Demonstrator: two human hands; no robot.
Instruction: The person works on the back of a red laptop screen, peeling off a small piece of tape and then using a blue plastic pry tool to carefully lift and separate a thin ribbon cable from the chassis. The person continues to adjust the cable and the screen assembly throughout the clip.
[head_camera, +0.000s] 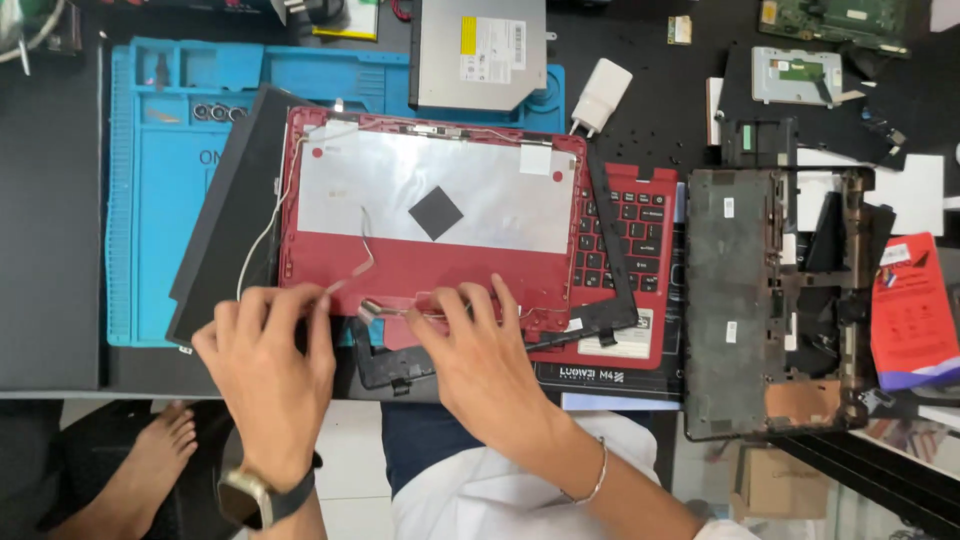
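Where the red laptop lid (430, 215) fills frame centre, left hand (265, 365) fingers pinch its white cable (262, 235); right hand (480, 360) fingers press the hinge (372, 310), grasping nothing.

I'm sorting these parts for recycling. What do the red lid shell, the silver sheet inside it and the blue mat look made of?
The red lid shell looks like moulded plastic, matte, with a thin raised rim. The silver sheet inside it looks like metal foil, dull grey with a soft sheen; it could be metallised film. The blue mat looks like soft silicone or rubber, matte, with moulded compartments.
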